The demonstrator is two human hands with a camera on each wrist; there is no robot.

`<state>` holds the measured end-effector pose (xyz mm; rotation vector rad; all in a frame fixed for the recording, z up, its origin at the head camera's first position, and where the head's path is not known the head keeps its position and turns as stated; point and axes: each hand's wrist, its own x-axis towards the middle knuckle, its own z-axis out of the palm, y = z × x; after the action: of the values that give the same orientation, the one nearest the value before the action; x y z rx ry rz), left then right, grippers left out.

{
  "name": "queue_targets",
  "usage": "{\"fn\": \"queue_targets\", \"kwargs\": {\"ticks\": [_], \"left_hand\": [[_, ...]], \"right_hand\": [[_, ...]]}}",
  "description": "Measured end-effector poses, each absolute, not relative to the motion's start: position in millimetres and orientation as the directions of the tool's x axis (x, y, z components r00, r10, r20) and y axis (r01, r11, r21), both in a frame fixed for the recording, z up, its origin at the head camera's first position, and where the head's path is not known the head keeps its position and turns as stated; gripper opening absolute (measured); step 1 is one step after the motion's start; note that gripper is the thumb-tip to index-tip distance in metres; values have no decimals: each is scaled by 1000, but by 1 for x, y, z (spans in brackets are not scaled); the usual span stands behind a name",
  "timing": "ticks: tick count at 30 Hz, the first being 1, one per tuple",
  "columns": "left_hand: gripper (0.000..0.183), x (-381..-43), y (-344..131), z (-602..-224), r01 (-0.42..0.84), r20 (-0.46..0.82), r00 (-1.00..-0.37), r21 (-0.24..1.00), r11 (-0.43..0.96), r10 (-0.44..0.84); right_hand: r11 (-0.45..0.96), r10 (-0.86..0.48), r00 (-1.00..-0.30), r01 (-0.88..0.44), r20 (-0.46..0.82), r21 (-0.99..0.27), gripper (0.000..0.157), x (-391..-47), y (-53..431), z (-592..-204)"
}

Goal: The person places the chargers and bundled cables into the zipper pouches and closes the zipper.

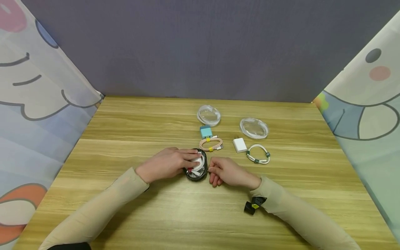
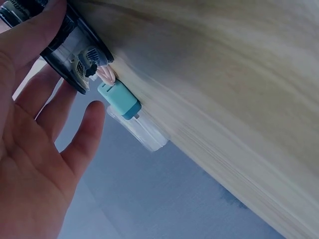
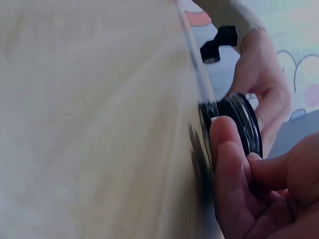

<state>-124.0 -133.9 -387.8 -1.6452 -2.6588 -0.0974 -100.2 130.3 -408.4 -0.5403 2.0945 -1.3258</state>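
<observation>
A round clear case (image 1: 196, 179) with a black rim lies between the two hands. Through it show a coiled white cable (image 1: 203, 162), white bits and a touch of red. My left hand (image 1: 168, 163) holds the case from the left, its fingers spread over the top; in the left wrist view the thumb crosses the case's side. At the right side of the rim is my right hand (image 1: 229, 172), fingers curled. The right wrist view has its thumb (image 3: 269, 172) and index finger pinching at the black edge; the exact part between them is hidden.
Behind the case lie a pink cable (image 1: 215, 139) with yellow ties and a teal charger (image 1: 206, 132). Farther right are a white charger (image 1: 240, 145) and a white cable (image 1: 257, 146) with green ties. Two round clear cases, left (image 1: 208, 124) and right (image 1: 253, 136), have white rims.
</observation>
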Motion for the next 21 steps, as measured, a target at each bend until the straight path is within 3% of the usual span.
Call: {"fn": "queue_targets", "kwargs": {"ticks": [7, 21], "left_hand": [[53, -124, -134, -388, 890, 42, -456, 42, 455, 889], [47, -122, -136, -385, 888, 75, -458, -12, 460, 886]], "right_hand": [[399, -656, -703, -14, -274, -917, 15, -90, 133, -409], [397, -559, -794, -1, -241, -918, 16, -103, 142, -410]]}}
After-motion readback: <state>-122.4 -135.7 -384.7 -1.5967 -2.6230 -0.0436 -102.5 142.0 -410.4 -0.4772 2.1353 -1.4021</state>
